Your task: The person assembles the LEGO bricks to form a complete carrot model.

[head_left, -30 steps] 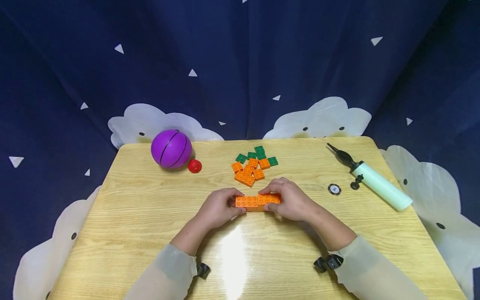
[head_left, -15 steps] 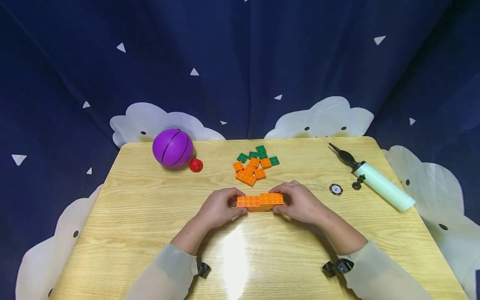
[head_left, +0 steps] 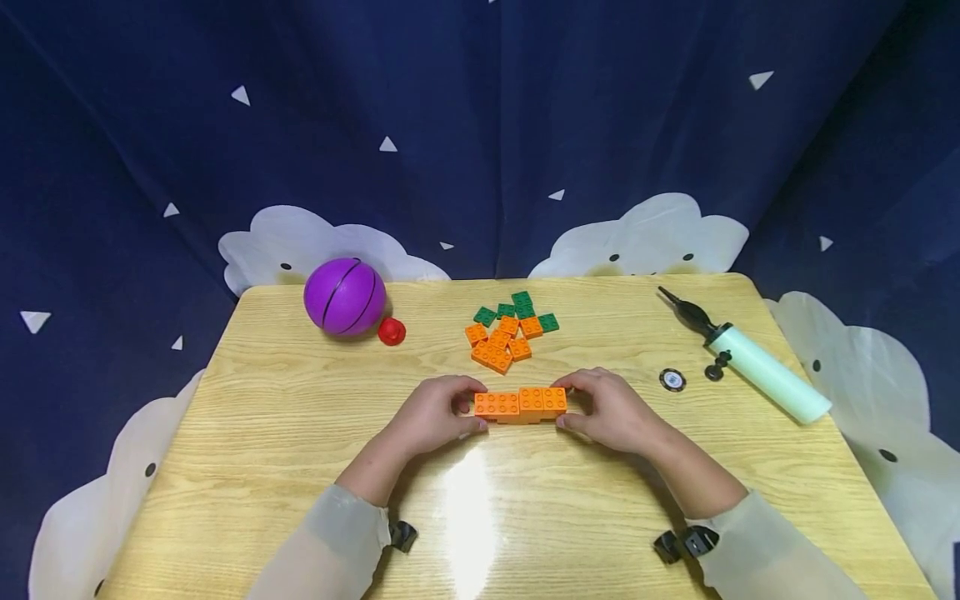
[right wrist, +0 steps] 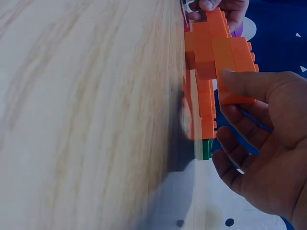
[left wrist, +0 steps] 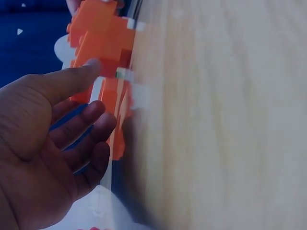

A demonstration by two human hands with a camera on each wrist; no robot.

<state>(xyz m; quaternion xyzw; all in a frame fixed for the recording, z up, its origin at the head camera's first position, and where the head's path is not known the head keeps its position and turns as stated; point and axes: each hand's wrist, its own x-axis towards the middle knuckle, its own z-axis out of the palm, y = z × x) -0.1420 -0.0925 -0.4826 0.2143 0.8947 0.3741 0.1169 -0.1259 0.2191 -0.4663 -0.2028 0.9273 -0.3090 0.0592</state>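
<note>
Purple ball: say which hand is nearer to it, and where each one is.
Left. The left hand is right of the ball and nearer the person, at the left end of the joined bricks; the right hand is farther right, at their other end.

One held assembly [head_left: 517, 406]; one ball [head_left: 345, 297]; one pump [head_left: 772, 373]

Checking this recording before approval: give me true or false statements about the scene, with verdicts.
1. The left hand and right hand both grip the joined orange bricks. True.
2. A red hat-shaped piece lies beside the purple basketball. True.
3. The air pump lies left of the purple basketball. False: the air pump lies right of it.
4. All loose bricks are green. False: loose orange bricks lie beside loose green bricks.
5. The poker chip touches neither hand. True.
</note>
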